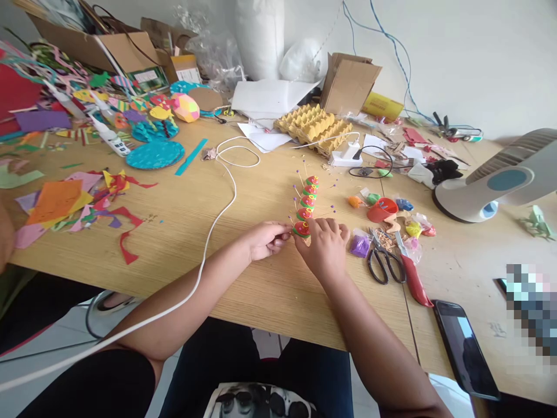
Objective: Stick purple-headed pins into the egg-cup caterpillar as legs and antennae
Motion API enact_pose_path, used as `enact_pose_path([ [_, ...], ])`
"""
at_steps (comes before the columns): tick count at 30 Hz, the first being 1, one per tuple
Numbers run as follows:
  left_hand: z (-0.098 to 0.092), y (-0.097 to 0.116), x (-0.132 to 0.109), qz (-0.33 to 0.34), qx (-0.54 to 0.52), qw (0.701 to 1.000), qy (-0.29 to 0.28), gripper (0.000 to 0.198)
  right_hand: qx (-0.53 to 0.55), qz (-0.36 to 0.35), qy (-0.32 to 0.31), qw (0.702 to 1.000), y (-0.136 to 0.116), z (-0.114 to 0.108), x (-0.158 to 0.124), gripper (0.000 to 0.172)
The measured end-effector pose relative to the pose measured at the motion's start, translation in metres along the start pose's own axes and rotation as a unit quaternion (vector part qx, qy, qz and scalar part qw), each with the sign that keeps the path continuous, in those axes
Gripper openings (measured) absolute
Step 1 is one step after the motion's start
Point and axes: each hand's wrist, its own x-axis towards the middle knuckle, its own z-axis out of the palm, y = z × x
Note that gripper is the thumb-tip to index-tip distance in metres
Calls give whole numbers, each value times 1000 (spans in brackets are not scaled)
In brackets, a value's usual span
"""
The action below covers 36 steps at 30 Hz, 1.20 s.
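Note:
A row of red and green decorated pieces, the caterpillar-like craft (307, 201), stands on the wooden table in front of me. Thin sticks with purple tips poke out from both of its sides. At its near end, my left hand (268, 239) has its fingers pinched by the left side of the nearest piece, beside a purple-tipped stick; what lies between the fingertips is too small to make out. My right hand (324, 244) is curled against the right side of that same piece, and its fingertips are partly hidden.
Black-handled scissors (383, 261), a red-handled knife (415, 278), purple clay (361, 244) and a phone (465, 348) lie to the right. A white fan (487, 180) stands beyond. A white cable (211, 232) crosses my left arm. Paper scraps (61, 200) cover the left side, near another person's arm.

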Motion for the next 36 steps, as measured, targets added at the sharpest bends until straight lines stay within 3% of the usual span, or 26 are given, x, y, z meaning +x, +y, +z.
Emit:
enact_pose_path([
  [14, 9, 0, -3, -18, -47, 999, 15, 21, 0, 0, -9, 1000, -1, 0, 0, 20],
  [36, 2, -2, 0, -12, -42, 999, -5, 9, 6, 3, -10, 1000, 2, -1, 1, 22],
])
